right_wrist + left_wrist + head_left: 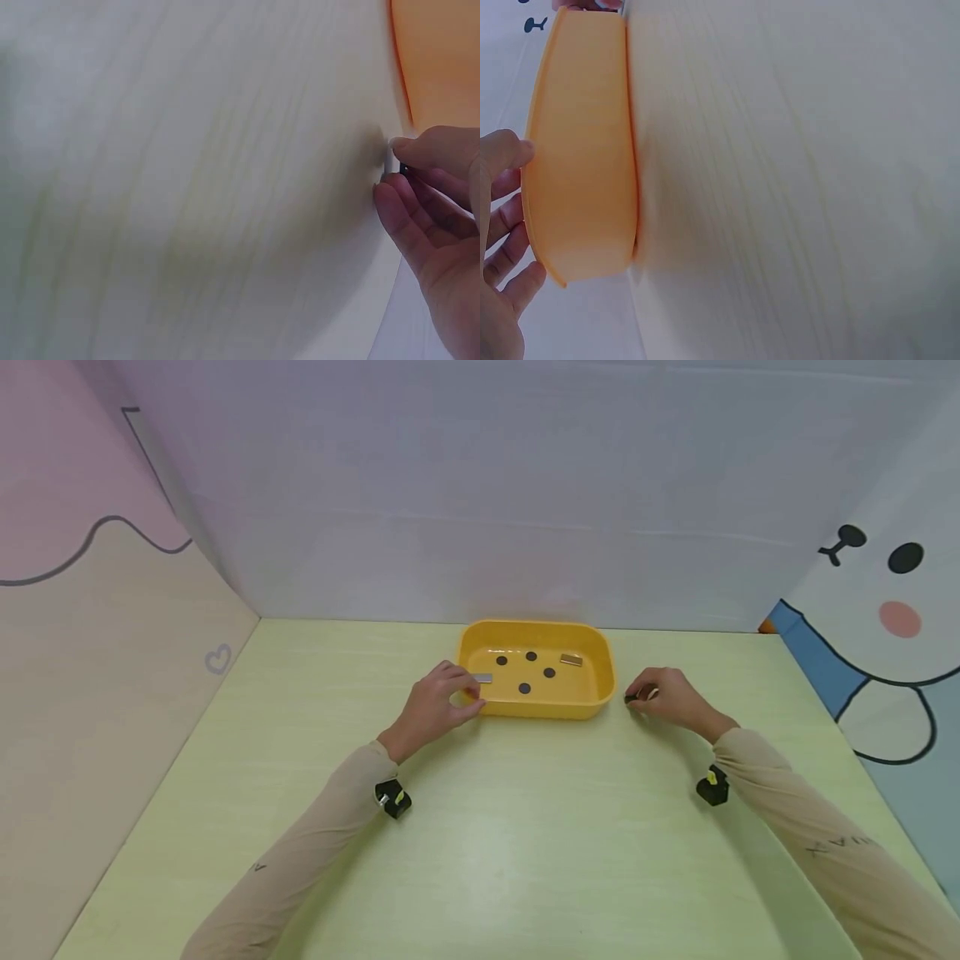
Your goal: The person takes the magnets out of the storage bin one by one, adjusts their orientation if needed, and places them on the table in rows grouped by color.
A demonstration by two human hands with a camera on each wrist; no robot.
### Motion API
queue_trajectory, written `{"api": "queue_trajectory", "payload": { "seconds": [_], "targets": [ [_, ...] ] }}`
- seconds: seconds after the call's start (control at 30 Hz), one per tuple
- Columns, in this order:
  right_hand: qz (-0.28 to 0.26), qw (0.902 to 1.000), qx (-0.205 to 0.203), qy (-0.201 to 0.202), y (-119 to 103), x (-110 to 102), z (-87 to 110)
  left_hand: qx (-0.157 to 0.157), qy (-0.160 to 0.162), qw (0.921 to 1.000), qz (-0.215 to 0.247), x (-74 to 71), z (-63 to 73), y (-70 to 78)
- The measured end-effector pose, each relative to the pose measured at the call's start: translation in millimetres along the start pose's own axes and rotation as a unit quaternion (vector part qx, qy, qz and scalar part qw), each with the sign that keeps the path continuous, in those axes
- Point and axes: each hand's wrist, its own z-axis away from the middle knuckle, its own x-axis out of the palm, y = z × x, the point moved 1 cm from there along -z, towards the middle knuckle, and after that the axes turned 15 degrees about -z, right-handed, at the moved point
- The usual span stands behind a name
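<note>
Head view looks forward and down from above; wrist views (closer, sideways) share the tray (581, 142).

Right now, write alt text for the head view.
A person's left hand holds the near-left corner of a yellow tray on a pale table; their right hand pinches a small dark object beside the tray's right end. Inside lie four dark discs and two small bars.

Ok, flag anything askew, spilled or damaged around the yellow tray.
Nothing stands out: the yellow tray sits upright on the table, with dark discs and metallic strips scattered inside; no spill or damage shows.
</note>
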Motion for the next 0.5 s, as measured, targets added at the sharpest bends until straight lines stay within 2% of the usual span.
{"api": "queue_trajectory", "payload": {
  "seconds": [0.3,0.5],
  "targets": [
    [0.020,0.9996,0.016,-0.008,-1.4,2.0,-0.2,0.001,0.001,1.0000,-0.001,0.3,0.6,-0.7],
    [0.028,0.9995,0.008,-0.008,-1.7,2.2,1.3,-0.002,-0.004,1.0000,0.000,-0.5,-0.5,0.9]
  ]
}}
